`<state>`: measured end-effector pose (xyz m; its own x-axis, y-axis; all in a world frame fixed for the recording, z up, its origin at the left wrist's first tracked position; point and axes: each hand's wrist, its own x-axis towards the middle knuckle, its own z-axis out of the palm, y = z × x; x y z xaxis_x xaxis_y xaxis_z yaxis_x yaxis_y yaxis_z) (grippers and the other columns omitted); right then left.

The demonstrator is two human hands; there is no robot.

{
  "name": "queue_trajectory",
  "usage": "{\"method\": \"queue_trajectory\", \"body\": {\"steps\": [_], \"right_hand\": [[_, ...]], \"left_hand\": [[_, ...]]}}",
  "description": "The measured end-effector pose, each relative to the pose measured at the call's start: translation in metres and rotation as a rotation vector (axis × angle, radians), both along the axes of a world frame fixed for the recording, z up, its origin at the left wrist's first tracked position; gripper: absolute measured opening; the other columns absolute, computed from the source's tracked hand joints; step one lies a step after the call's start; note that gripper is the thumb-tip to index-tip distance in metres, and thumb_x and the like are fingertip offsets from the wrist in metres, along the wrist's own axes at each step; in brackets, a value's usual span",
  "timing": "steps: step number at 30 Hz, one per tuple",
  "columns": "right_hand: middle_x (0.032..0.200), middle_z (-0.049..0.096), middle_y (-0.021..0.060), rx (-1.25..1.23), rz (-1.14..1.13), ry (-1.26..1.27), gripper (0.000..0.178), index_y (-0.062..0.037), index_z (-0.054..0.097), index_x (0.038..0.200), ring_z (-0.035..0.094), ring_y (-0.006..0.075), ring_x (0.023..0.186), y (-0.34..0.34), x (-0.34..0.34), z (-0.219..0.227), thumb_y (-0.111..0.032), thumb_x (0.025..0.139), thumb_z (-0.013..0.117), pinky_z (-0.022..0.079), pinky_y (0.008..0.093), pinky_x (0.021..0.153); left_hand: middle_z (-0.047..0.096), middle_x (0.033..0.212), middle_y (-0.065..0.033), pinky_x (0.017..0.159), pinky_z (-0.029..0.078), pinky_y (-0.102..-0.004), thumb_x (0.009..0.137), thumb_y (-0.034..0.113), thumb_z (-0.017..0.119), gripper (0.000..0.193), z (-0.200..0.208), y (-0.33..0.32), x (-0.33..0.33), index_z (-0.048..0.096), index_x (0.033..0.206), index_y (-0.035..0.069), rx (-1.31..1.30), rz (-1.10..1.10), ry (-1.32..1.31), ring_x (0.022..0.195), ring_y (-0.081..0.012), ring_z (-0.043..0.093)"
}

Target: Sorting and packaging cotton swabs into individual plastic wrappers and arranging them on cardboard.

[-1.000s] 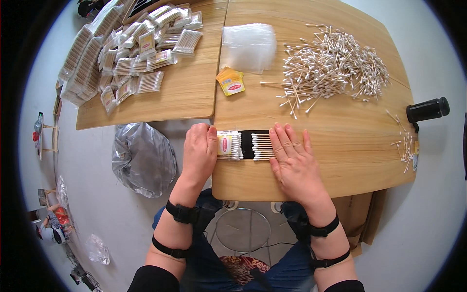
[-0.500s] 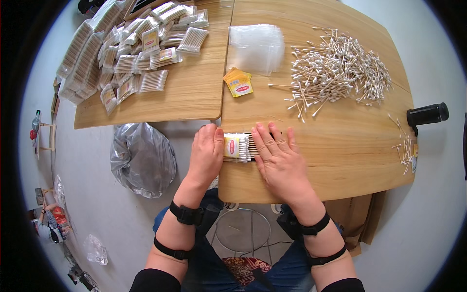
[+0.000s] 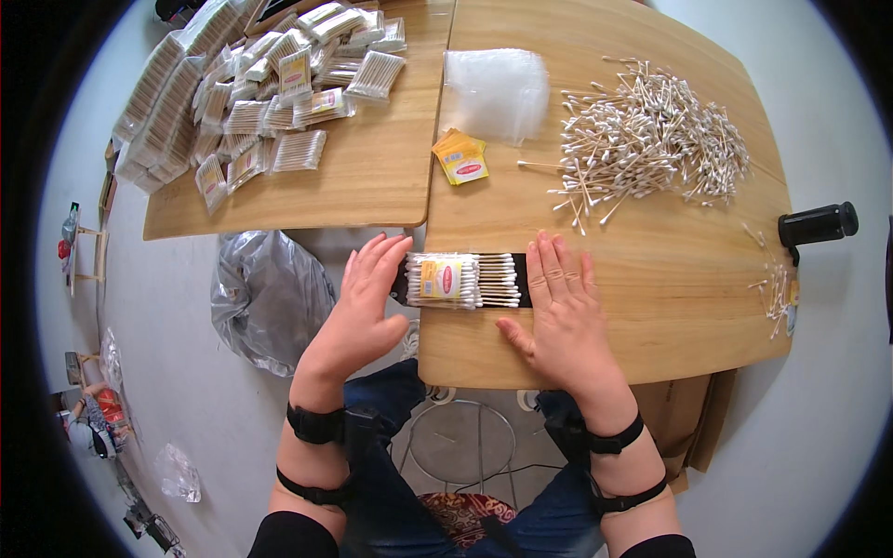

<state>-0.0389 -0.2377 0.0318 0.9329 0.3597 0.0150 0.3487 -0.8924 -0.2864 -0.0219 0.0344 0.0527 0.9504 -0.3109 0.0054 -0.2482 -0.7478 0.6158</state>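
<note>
A flat bundle of cotton swabs (image 3: 498, 282) lies on a black strip (image 3: 523, 281) at the table's left front edge, partly reaching past that edge. On the bundle's left part sits a yellow and white label card (image 3: 441, 278) with a red oval. My left hand (image 3: 358, 302) is off the table beside the strip's left end, fingers stretched and thumb apart, holding nothing. With fingers spread, my right hand (image 3: 563, 302) lies flat on the wood against the strip's right end. Whether clear film covers the left part of the bundle, I cannot tell.
A big pile of loose cotton swabs (image 3: 651, 139) covers the far right. Clear plastic bags (image 3: 498, 93) and yellow label cards (image 3: 460, 158) lie beyond the strip. Many packed swab bags (image 3: 298, 149) heap on the left table. A grey plastic bag (image 3: 270, 302) stands below; a black cylinder (image 3: 819, 222) juts out right.
My left hand has drawn left off the bundle and opened out. My right hand has slid right, uncovering the swabs' right part and the black strip.
</note>
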Motion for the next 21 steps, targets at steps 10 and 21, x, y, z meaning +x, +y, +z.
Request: {"method": "queue_trajectory", "body": {"steps": [10, 21], "right_hand": [[0.166, 0.027, 0.0217, -0.004, 0.013, -0.001, 0.100, 0.0068, 0.032, 0.155, 0.020, 0.0315, 0.157, 0.027, 0.001, -0.003, -0.058, 0.087, 0.067, 0.010, 0.0550, 0.127], [0.164, 0.026, 0.0271, 0.086, 0.073, 0.034, 0.107, 0.0117, 0.032, 0.153, 0.019, 0.0366, 0.156, 0.074, 0.003, -0.002, -0.055, 0.081, 0.075, 0.011, 0.0532, 0.127]], "left_hand": [[0.055, 0.130, -0.0159, 0.120, 0.030, -0.0513, 0.086, -0.002, 0.053, 0.067, -0.033, -0.023, 0.006, 0.041, 0.152, 0.002, 0.385, -0.050, -0.263, 0.127, -0.0335, 0.050], [0.055, 0.123, -0.0155, 0.119, 0.032, -0.0500, 0.090, 0.004, 0.054, 0.066, -0.033, -0.023, 0.006, 0.038, 0.154, 0.001, 0.368, -0.055, -0.251, 0.122, -0.0323, 0.052]]}}
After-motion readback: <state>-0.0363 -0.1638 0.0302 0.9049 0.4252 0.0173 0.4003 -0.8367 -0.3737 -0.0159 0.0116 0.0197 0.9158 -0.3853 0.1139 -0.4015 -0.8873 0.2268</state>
